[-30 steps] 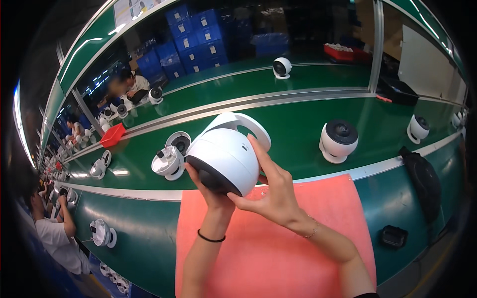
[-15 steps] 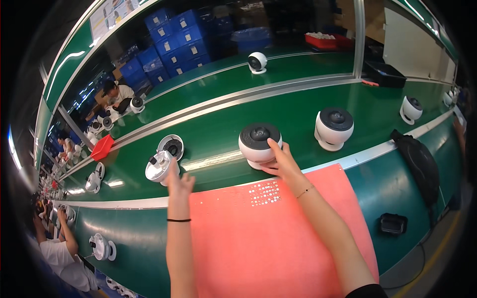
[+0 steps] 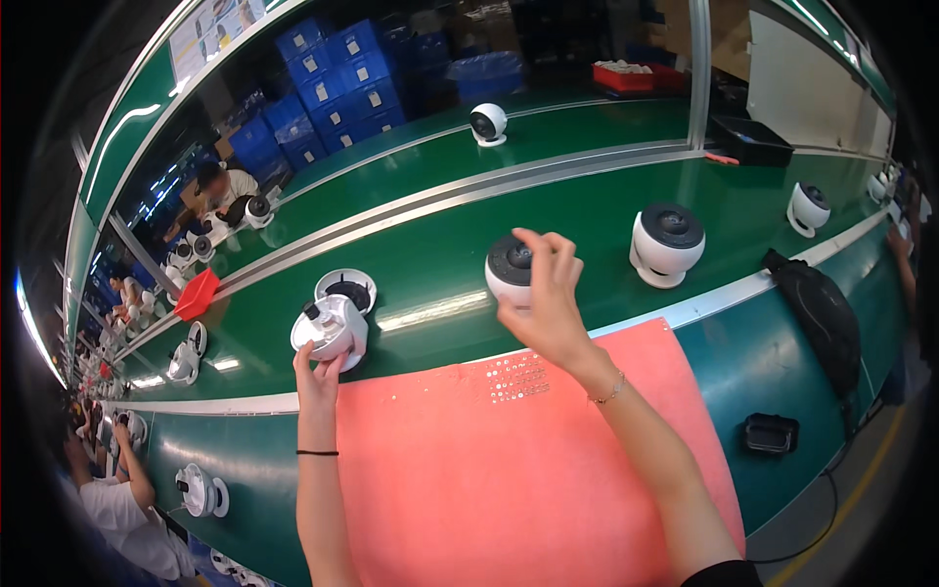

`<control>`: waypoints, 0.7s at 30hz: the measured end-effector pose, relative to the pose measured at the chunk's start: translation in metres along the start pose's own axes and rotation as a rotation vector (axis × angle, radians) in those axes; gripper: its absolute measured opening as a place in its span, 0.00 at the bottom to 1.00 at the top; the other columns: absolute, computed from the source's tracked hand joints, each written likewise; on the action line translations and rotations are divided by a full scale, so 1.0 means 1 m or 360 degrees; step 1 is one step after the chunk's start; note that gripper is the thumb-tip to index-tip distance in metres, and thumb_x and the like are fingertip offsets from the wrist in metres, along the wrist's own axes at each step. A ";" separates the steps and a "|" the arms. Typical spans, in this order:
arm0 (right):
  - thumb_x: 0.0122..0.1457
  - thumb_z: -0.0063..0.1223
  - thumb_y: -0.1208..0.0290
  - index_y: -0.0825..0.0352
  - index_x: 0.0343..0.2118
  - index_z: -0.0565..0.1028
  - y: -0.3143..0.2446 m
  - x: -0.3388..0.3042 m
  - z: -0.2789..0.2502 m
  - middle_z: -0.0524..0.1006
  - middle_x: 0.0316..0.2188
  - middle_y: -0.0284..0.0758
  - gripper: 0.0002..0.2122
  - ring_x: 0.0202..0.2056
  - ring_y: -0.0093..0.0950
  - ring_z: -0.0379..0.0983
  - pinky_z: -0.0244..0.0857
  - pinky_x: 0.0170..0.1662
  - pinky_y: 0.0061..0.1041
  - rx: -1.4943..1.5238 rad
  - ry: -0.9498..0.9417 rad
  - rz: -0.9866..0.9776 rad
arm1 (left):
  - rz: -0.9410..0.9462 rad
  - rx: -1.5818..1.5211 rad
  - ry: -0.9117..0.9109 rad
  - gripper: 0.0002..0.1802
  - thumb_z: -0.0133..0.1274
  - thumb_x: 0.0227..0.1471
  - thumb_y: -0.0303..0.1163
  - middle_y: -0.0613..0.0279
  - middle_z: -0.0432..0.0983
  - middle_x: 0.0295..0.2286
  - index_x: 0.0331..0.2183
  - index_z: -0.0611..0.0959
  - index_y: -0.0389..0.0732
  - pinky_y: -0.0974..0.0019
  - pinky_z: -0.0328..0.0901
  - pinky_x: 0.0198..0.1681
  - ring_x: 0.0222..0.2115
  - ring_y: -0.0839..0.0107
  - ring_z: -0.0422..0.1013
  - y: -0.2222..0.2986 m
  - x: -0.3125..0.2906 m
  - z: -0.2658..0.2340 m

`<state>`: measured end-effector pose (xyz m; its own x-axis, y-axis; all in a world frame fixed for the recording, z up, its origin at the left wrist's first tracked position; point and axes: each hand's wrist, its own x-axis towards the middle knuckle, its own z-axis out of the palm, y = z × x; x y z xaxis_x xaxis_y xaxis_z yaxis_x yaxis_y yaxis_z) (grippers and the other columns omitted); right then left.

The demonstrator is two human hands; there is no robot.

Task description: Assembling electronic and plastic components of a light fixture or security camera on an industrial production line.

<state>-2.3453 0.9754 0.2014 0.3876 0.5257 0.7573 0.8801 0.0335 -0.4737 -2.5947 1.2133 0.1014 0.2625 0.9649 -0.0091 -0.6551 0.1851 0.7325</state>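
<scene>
My left hand (image 3: 318, 377) has its thumb and fingers closed on the near lower edge of an opened white round housing (image 3: 337, 330). A small black part stands up inside that housing, and its white ring-shaped base with a dark centre (image 3: 347, 289) lies just behind. My right hand (image 3: 550, 298) is raised in front of a white ball-shaped device with a black top (image 3: 504, 269). Its fingers are curved and apart, partly hiding the device; no firm grip shows. Below both hands a pink mat (image 3: 518, 479) carries rows of small shiny screws (image 3: 516, 379).
Another ball-shaped device (image 3: 668, 247) stands to the right on the green belt (image 3: 421, 264), and a smaller-looking one (image 3: 809, 209) farther right. An open housing (image 3: 201, 489) sits at left. A black bag (image 3: 817, 313) and black tray (image 3: 770, 433) lie at right. Co-workers sit at far left.
My left hand has moved down and left and closed on the opened housing. My right hand has lifted and turned, its fingers no longer wrapped round the ball-shaped device.
</scene>
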 end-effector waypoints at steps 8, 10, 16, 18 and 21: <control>0.39 0.56 0.81 0.49 0.53 0.61 -0.008 -0.019 0.005 0.49 0.51 0.42 0.34 0.50 0.46 0.45 0.48 0.55 0.48 -0.0614 -0.0327 -0.0905 | -0.0347 0.0139 -0.0426 0.29 0.46 0.51 0.40 0.46 0.63 0.44 0.49 0.60 0.31 0.58 0.69 0.44 0.45 0.54 0.66 0.053 -0.108 0.052; 0.37 0.60 0.79 0.47 0.46 0.70 -0.003 -0.026 0.008 0.51 0.51 0.39 0.29 0.51 0.43 0.45 0.47 0.55 0.50 -0.0569 -0.0176 -0.1038 | -0.0374 0.0111 -0.0321 0.26 0.43 0.53 0.41 0.47 0.66 0.42 0.47 0.63 0.31 0.57 0.71 0.40 0.42 0.56 0.69 0.054 -0.125 0.063; 0.35 0.62 0.74 0.54 0.22 0.74 0.013 -0.032 -0.038 0.69 0.45 0.33 0.10 0.51 0.41 0.48 0.52 0.53 0.45 -0.0335 -0.0049 -0.1405 | -0.0508 0.0233 -0.0462 0.24 0.38 0.54 0.44 0.51 0.73 0.34 0.45 0.66 0.33 0.76 0.73 0.19 0.26 0.66 0.76 0.059 -0.154 0.081; 0.35 0.61 0.75 0.55 0.21 0.73 0.012 -0.037 -0.048 0.73 0.43 0.32 0.09 0.51 0.41 0.49 0.55 0.51 0.41 -0.0318 -0.0034 -0.1491 | -0.0573 0.0174 -0.0548 0.25 0.38 0.54 0.45 0.51 0.72 0.37 0.46 0.66 0.34 0.73 0.73 0.20 0.29 0.67 0.75 0.058 -0.153 0.080; 0.34 0.59 0.79 0.57 0.22 0.72 0.001 -0.046 -0.075 0.74 0.41 0.33 0.11 0.49 0.41 0.55 0.64 0.41 0.32 -0.0274 -0.0176 -0.1392 | -0.0509 0.0193 -0.0580 0.20 0.37 0.57 0.40 0.57 0.71 0.40 0.45 0.69 0.36 0.64 0.68 0.41 0.40 0.68 0.71 0.052 -0.156 0.092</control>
<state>-2.3418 0.8877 0.2003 -0.4613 0.4512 0.7640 0.8807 0.3369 0.3328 -2.6046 1.0555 0.2040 0.6813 0.7316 -0.0238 -0.4200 0.4174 0.8059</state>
